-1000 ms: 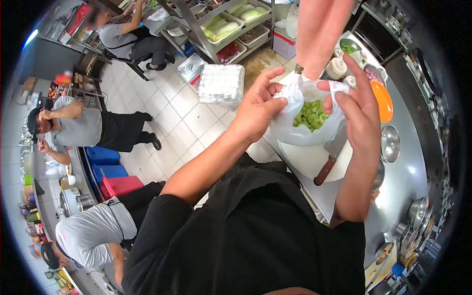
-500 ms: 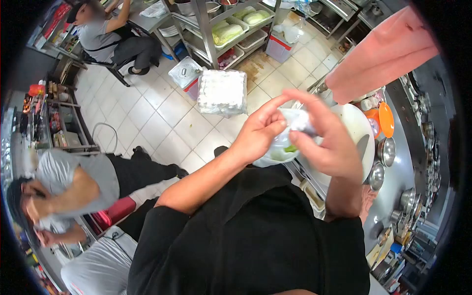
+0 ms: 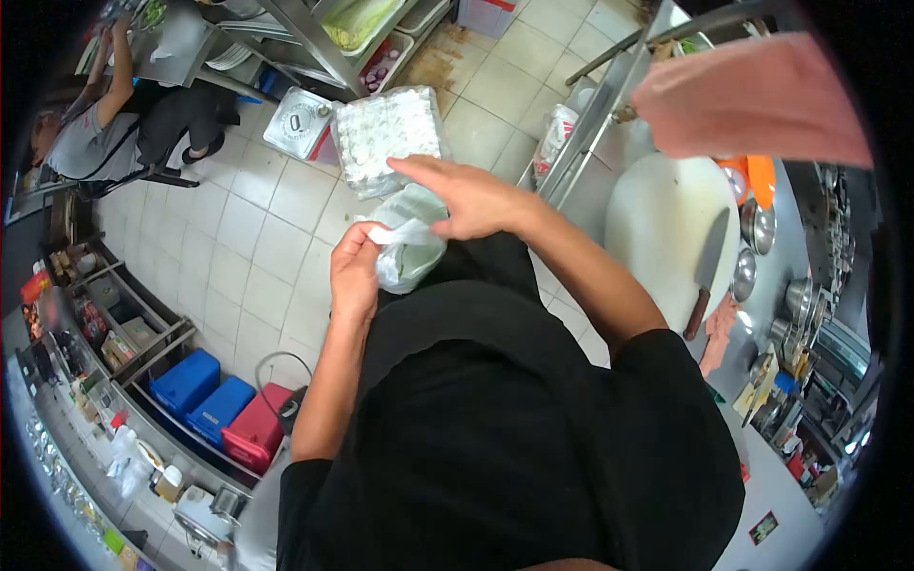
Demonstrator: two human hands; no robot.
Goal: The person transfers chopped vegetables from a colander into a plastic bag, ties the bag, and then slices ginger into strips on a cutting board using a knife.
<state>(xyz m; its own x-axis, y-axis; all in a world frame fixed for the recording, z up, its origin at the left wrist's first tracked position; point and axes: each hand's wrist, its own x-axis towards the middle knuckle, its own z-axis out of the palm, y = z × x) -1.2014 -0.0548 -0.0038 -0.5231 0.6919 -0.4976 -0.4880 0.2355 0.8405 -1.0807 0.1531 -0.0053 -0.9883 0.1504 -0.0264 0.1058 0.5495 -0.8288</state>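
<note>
A white translucent plastic bag point(image 3: 407, 257) hangs in front of my body, with something green showing faintly through it. My left hand point(image 3: 355, 266) pinches the bag's gathered top at its left side. On the bag's right, my right hand point(image 3: 473, 197) has its fingers stretched out and apart, with the thumb close to the bag's neck. Whether the thumb touches the plastic is unclear. Off to the right, a knife point(image 3: 709, 262) with a brown handle lies on a round white cutting board point(image 3: 657, 209).
Beyond the bag stands a wrapped stack of egg trays point(image 3: 386, 133), beside a lidded container point(image 3: 299, 124). A pink cloth point(image 3: 752, 95) hangs at upper right. Metal bowls point(image 3: 758, 226) line the counter. A seated person point(image 3: 105, 138) is at upper left; blue and red bins point(image 3: 255, 428) are at lower left.
The bag and both hands have moved left, away from the counter, as the view turned. My right hand has opened out beside the bag. The standing co-worker at left has gone from view.
</note>
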